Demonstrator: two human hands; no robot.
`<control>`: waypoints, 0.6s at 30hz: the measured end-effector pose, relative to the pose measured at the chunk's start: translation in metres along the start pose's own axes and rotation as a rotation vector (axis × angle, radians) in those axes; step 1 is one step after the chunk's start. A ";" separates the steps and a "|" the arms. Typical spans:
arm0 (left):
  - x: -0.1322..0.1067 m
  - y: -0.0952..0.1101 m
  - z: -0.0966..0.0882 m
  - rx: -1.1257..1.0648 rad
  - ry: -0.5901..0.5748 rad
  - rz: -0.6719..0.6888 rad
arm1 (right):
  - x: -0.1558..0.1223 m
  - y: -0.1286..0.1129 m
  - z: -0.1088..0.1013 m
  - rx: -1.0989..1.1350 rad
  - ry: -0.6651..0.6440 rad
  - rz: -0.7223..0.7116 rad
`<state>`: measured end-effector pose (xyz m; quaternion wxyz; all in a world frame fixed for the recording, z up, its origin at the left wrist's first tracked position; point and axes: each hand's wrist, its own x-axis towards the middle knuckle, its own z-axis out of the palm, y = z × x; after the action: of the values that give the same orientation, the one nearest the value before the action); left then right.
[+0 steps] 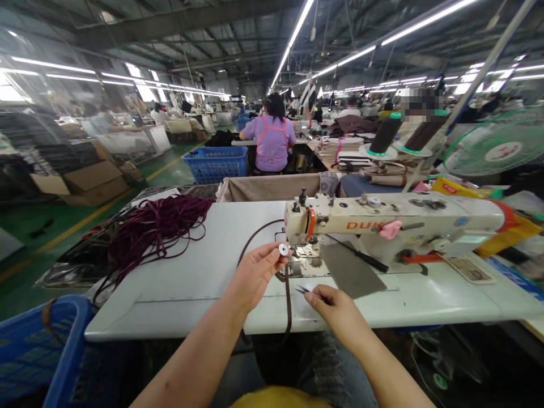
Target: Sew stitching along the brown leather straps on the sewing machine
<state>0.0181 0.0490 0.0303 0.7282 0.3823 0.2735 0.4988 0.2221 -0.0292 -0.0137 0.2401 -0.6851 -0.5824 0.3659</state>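
Observation:
Between the fingertips of my left hand (259,271) is a small round metal bobbin (283,249), its flat face and centre hole towards me, just left of the sewing machine's needle area. My right hand (334,306) is closed on tweezers (302,289), whose two thin dark points stick out to the left, over the table's front part. A narrow dark brown strap (288,300) runs from under the machine head over the table's front edge, between my hands. The sewing machine (399,221) stands behind and right of them.
A grey-brown flat piece (352,269) and a black-handled tool (369,258) lie by the machine. A pile of maroon straps (157,226) covers the table's left end. A blue basket (79,323) stands front left; a green fan (497,144) is right. A person in purple sits ahead.

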 end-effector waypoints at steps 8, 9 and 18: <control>-0.002 0.003 0.000 -0.004 -0.003 0.005 | 0.008 -0.019 0.010 -0.107 -0.037 -0.003; -0.003 0.004 0.001 -0.007 -0.001 0.002 | 0.009 -0.021 0.012 -0.120 -0.034 0.008; -0.010 0.011 0.007 -0.019 0.005 0.020 | 0.012 -0.022 0.014 -0.125 0.019 -0.010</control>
<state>0.0142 0.0404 0.0439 0.7261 0.3769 0.2665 0.5097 0.1982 -0.0141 -0.0083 0.2043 -0.6992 -0.6051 0.3213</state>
